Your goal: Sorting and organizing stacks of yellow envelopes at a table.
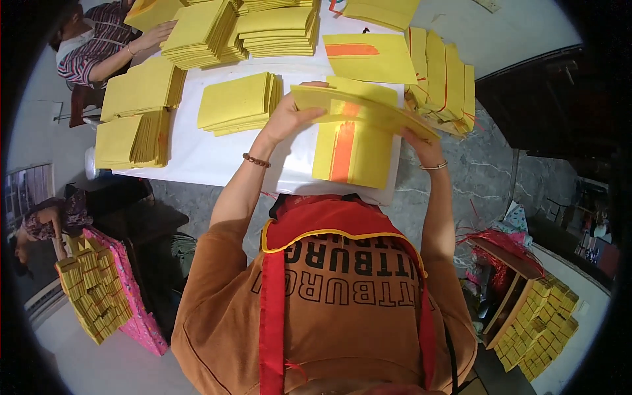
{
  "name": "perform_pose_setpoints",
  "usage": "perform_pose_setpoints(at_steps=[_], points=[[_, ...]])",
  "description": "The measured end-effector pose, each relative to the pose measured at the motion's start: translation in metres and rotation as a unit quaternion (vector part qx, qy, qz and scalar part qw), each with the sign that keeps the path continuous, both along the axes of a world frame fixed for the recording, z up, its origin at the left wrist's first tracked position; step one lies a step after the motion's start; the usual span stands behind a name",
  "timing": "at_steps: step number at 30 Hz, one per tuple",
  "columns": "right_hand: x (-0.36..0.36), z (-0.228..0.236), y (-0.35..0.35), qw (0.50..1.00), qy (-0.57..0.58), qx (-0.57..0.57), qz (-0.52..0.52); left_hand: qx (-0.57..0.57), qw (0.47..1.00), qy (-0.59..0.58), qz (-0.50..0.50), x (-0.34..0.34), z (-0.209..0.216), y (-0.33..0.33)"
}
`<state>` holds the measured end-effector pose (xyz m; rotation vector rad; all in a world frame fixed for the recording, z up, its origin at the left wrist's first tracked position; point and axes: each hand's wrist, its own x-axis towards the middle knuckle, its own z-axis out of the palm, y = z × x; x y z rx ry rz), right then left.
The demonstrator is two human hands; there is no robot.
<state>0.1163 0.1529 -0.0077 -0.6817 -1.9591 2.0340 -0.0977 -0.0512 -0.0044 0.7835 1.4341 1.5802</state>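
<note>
Between my two hands a thin bundle of yellow paper sheets (368,104) is held up over the table, slightly bowed. My left hand (293,117) pinches its left end, thumb on the near side. At its right end, lower down, my right hand (422,147) grips the other corner, its fingers partly hidden. Below the bundle lies a yellow sheet with an orange stripe (343,153) near the table's front edge. Left of my left hand sits a neat stack of yellow paper (234,103).
On the white table (197,158) stand tall yellow stacks (204,33) and stacks at the left (131,138). Tied yellow bundles (441,79) line the right edge. A co-worker's hand (157,34) rests by the far-left stacks. A wooden shelf (510,296) stands at lower right.
</note>
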Motion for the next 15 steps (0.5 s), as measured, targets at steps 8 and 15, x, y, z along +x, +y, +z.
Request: perform_pose_setpoints(at_steps=[8,15], points=[[0.004,0.019,-0.003,0.996,0.073,-0.041,-0.015,0.016,1.000,-0.009,-0.007,-0.001,-0.003,-0.004],[-0.003,0.006,-0.008,0.996,0.049,-0.026,-0.067,0.030,0.998,0.012,0.061,0.008,-0.005,-0.002]])
